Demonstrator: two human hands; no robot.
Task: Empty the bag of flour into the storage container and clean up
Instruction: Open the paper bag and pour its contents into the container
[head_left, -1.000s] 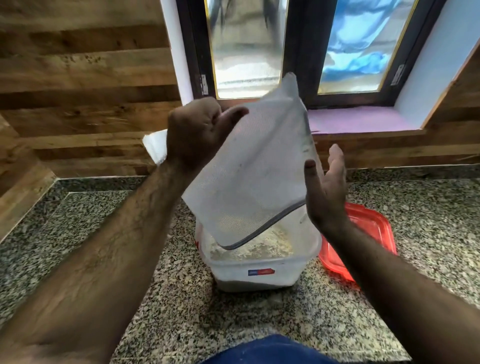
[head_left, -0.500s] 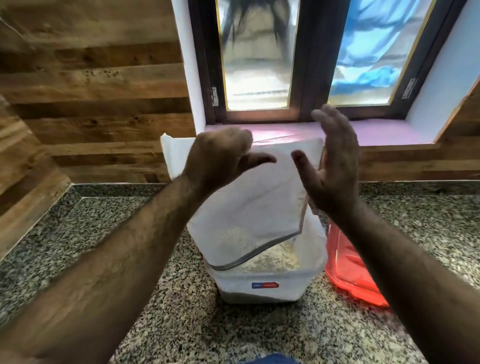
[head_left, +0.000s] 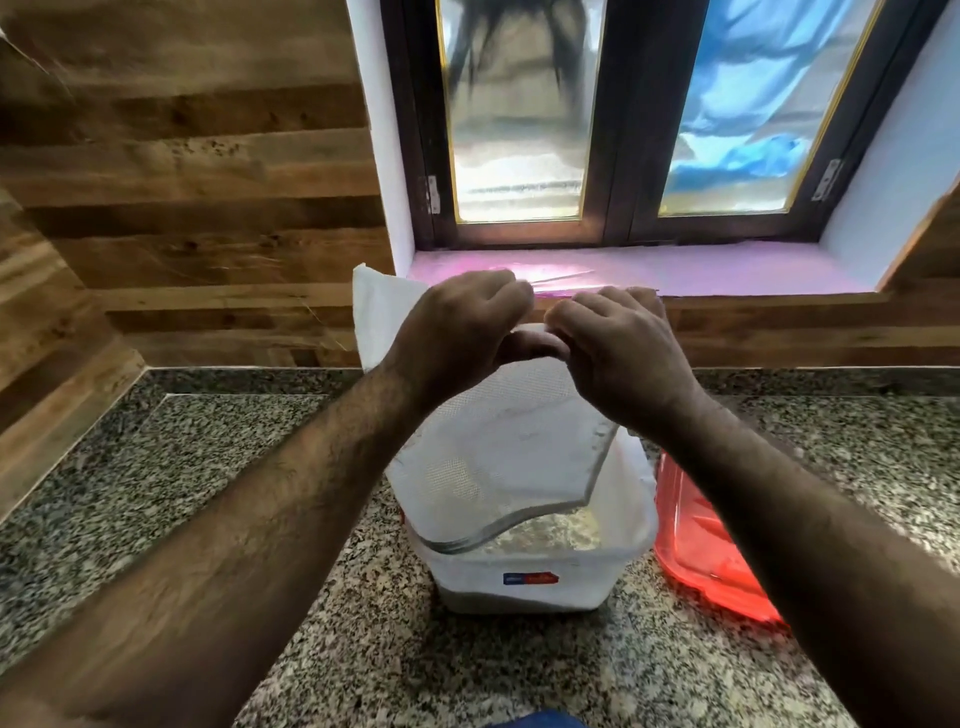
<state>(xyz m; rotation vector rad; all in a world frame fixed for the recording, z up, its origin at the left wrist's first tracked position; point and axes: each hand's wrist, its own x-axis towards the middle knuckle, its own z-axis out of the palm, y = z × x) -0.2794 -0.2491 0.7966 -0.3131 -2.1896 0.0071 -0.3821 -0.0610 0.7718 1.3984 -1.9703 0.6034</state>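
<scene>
A white woven flour bag (head_left: 498, 447) hangs upside down, its grey-edged mouth inside the storage container (head_left: 524, 577). The container is translucent white with a small blue and red label and stands on the granite counter; flour shows inside it below the bag's mouth. My left hand (head_left: 457, 332) and my right hand (head_left: 618, 353) meet side by side above the container, both pinching the bag's upper edge. A corner of the bag sticks up to the left behind my left hand.
A red lid (head_left: 701, 556) lies on the counter just right of the container, partly under my right forearm. The speckled granite counter (head_left: 208, 467) meets a wood-panelled wall at the back and left. A pink window sill (head_left: 727, 270) sits behind the hands.
My right hand, open beside the bag before, has come in and closed on the bag's top edge next to my left hand. The bag has sunk lower over the container.
</scene>
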